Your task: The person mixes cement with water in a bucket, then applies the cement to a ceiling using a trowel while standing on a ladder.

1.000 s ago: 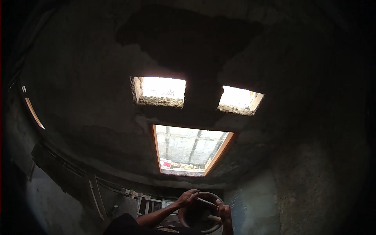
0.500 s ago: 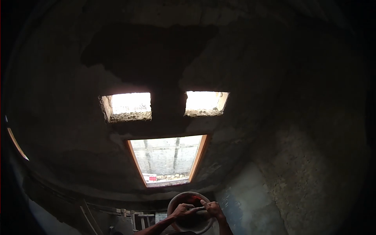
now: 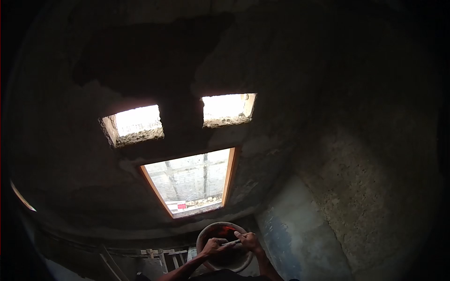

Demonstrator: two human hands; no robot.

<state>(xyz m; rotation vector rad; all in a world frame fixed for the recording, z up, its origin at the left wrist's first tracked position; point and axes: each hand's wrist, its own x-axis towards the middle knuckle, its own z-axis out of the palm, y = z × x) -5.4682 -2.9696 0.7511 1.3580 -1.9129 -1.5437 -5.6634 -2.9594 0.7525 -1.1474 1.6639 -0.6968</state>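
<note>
A round, deep basin (image 3: 205, 232) with a pale rim and a reddish inner wall lies at the bottom centre, below both my hands. Over it my left hand (image 3: 214, 246) is closed, its fingers near a thin, pale stick-like tool (image 3: 231, 243). My right hand (image 3: 249, 241) grips the same tool from the other side, thumb stretched along the top. The tool's exact kind is too dark and small to make out. What the basin holds is mostly hidden by my hands and shadow.
Ahead stands a dark plastered wall (image 3: 262, 140) with a wood-framed window (image 3: 192, 182) and two rough square openings, left (image 3: 138, 124) and right (image 3: 227, 110). Wooden pieces (image 3: 161, 255) lie low at the left. A patchy wall (image 3: 309, 225) rises at the right.
The view has tilted and shifted, so the window and openings sit higher and further left. My hands stay over the basin, with the tool now more slanted between them.
</note>
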